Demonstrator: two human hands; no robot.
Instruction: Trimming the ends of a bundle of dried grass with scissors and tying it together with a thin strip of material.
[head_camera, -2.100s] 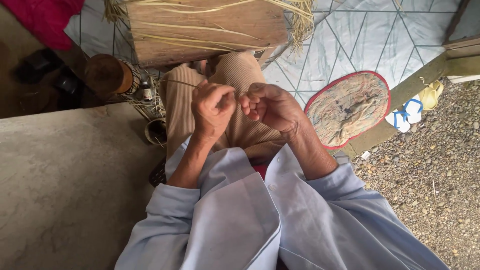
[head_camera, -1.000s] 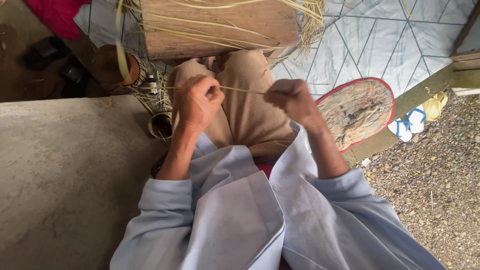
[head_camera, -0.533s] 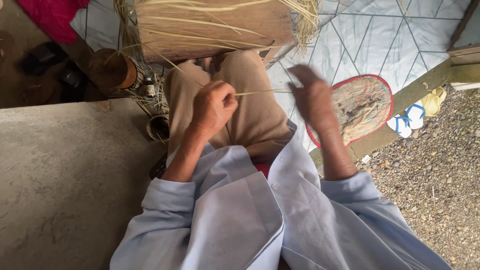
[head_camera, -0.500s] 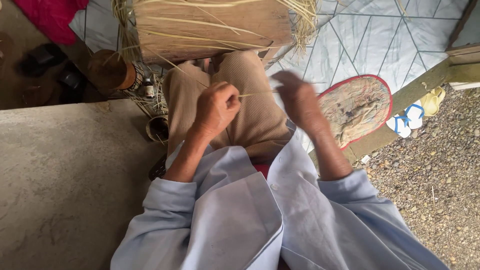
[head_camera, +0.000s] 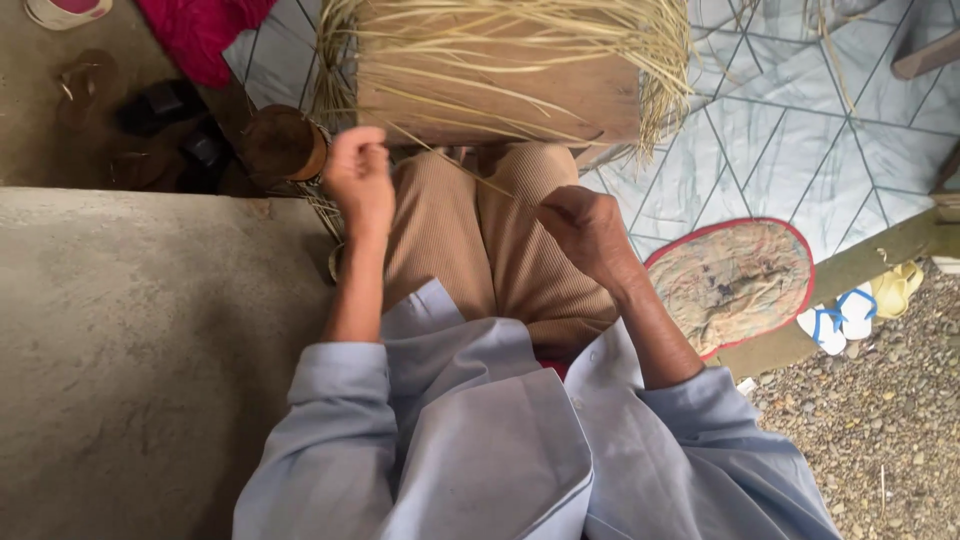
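Observation:
My left hand (head_camera: 358, 178) is raised over my left knee, fingers closed on one end of a thin pale straw strand (head_camera: 470, 172). The strand runs slanting down to my right hand (head_camera: 585, 232), which pinches its other end above my lap. Both hands hold it taut across my tan ribbed trousers (head_camera: 480, 250). Just beyond my knees stands a wooden block (head_camera: 500, 95) draped with a bundle of long dry straw (head_camera: 520, 35).
A grey concrete slab (head_camera: 130, 350) fills the left. A round brown pot (head_camera: 282, 143) sits by my left knee. An oval woven mat with a red rim (head_camera: 735, 283) lies on the patterned tile floor (head_camera: 780, 130) at right. Sandals (head_camera: 845, 310) rest beside gravel (head_camera: 880, 420).
My left hand has lifted up and to the left, pulling the strand longer. My right hand has come down slightly toward my lap, still pinching the strand.

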